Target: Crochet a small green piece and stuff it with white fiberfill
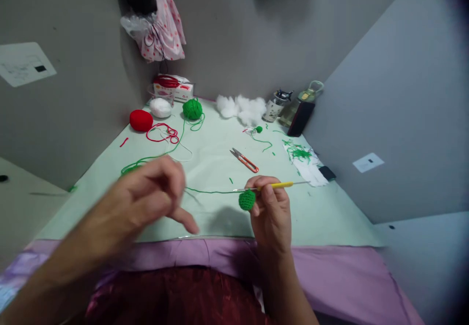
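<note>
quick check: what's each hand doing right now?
Left hand: blurred, fingers loosely curled; cannot tell whether it pinches the green yarn.
Right hand: closed on crochet hook and green piece.

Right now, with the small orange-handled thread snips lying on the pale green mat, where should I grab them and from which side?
Grip the small orange-handled thread snips by the orange looped handle at the lower right end, probably coming from above and the right. The metal blades point up-left, away from the right hand, which already holds the yellow-handled crochet hook.
</note>
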A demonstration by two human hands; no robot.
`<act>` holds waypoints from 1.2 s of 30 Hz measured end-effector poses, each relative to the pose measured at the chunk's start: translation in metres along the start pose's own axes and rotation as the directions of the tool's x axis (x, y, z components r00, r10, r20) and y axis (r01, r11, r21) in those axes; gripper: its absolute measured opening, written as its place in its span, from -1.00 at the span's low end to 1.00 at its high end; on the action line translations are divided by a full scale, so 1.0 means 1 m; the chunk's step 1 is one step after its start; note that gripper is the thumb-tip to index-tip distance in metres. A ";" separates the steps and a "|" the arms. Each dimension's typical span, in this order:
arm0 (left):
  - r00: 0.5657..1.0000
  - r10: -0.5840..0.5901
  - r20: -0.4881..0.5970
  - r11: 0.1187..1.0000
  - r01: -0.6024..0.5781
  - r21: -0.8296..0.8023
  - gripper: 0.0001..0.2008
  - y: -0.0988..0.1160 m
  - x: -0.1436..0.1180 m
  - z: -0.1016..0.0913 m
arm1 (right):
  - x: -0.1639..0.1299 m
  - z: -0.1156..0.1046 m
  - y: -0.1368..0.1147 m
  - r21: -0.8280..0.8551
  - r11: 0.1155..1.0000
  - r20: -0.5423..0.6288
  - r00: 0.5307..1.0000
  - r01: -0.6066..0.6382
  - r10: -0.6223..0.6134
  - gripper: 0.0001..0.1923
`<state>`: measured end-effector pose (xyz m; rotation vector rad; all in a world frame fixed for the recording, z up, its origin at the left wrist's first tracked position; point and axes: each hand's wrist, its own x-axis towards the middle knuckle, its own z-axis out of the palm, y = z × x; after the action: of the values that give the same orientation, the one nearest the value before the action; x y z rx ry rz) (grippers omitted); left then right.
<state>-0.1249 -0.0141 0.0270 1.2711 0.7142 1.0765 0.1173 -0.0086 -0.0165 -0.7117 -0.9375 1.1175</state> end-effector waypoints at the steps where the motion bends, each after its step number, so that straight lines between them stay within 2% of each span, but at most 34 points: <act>1: 0.998 -0.045 0.050 0.993 0.050 -0.110 -0.63 -0.007 0.004 0.011 | -0.001 0.001 0.000 -0.004 1.000 0.007 1.000 0.000 0.000 -0.83; 3: 0.992 -0.047 0.121 0.971 0.073 -0.226 -0.61 -0.017 0.014 0.030 | -0.004 0.004 0.000 -0.003 1.000 0.030 0.999 -0.009 0.009 -0.82; 4: 0.995 -0.026 0.101 0.967 0.050 -0.248 -0.65 -0.020 0.020 0.037 | -0.005 0.005 0.000 0.001 1.000 0.044 0.999 -0.016 0.016 -0.82; 5: 0.998 -0.024 0.049 0.963 0.037 -0.266 -0.68 -0.022 0.025 0.044 | -0.006 0.006 0.001 0.006 1.000 0.059 0.998 -0.022 0.022 -0.82; 7: 0.994 0.051 -0.092 0.954 -0.076 -0.289 -0.68 -0.025 0.034 0.052 | -0.008 0.008 0.000 0.024 0.999 0.091 0.995 -0.029 0.027 -0.83; 9: 0.966 0.129 -0.222 0.950 -0.185 -0.251 -0.55 -0.027 0.040 0.057 | -0.009 0.009 0.000 0.048 0.998 0.116 0.993 -0.030 0.024 -0.84; 11: 0.941 0.242 -0.237 0.965 -0.259 -0.046 -0.43 -0.031 0.042 0.057 | -0.009 0.009 -0.002 0.056 0.998 0.114 0.993 -0.026 0.020 -0.84; 13: 0.917 0.374 -0.139 0.896 -0.319 0.307 -0.42 -0.038 0.042 0.055 | -0.009 0.008 -0.004 0.043 0.999 0.089 0.996 -0.012 0.008 -0.83; 14: 0.909 0.410 -0.075 0.827 -0.336 0.451 -0.48 -0.041 0.041 0.054 | -0.009 0.008 -0.004 0.031 1.000 0.076 0.997 0.000 -0.003 -0.83; 15: 0.914 0.406 -0.015 0.779 -0.337 0.529 -0.59 -0.045 0.040 0.053 | -0.009 0.008 -0.004 0.019 1.000 0.067 0.998 0.015 -0.016 -0.83; 16: 0.931 0.365 0.026 0.786 -0.323 0.528 -0.70 -0.048 0.038 0.052 | -0.009 0.007 -0.004 0.006 0.999 0.060 0.998 0.032 -0.032 -0.83; 17: 0.952 0.300 0.050 0.840 -0.289 0.459 -0.73 -0.050 0.037 0.051 | -0.009 0.007 -0.003 -0.009 0.999 0.052 0.997 0.051 -0.050 -0.83; 19: 0.984 0.153 0.092 0.964 -0.169 0.203 -0.64 -0.054 0.034 0.051 | -0.010 0.006 -0.001 -0.047 0.995 0.038 0.995 0.094 -0.092 -0.85; 21: 0.992 0.070 0.107 0.997 -0.069 -0.018 -0.56 -0.055 0.032 0.051 | -0.012 0.004 0.002 -0.084 0.988 0.040 0.991 0.129 -0.126 -0.86; 23: 0.993 0.041 0.113 0.993 -0.027 -0.118 -0.48 -0.056 0.032 0.052 | -0.013 0.003 0.004 -0.109 0.983 0.060 0.988 0.147 -0.141 -0.86; 28: 0.989 -0.009 0.147 0.991 0.029 -0.134 -0.37 -0.054 0.035 0.052 | -0.013 0.004 0.004 -0.125 0.986 0.065 0.992 0.114 -0.107 -0.85; 33: 0.992 -0.034 0.118 0.980 0.057 -0.189 -0.42 -0.051 0.035 0.052 | -0.008 0.005 0.001 -0.057 0.998 0.050 0.998 0.035 -0.033 -0.82; 36: 0.994 -0.022 0.103 0.985 0.040 -0.171 -0.46 -0.049 0.034 0.051 | -0.006 0.005 0.000 -0.050 0.998 0.057 0.998 0.031 -0.028 -0.80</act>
<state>-0.0554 -0.0006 -0.0065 1.1533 0.5507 1.0190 0.1123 -0.0147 -0.0156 -0.7090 -1.0248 1.0958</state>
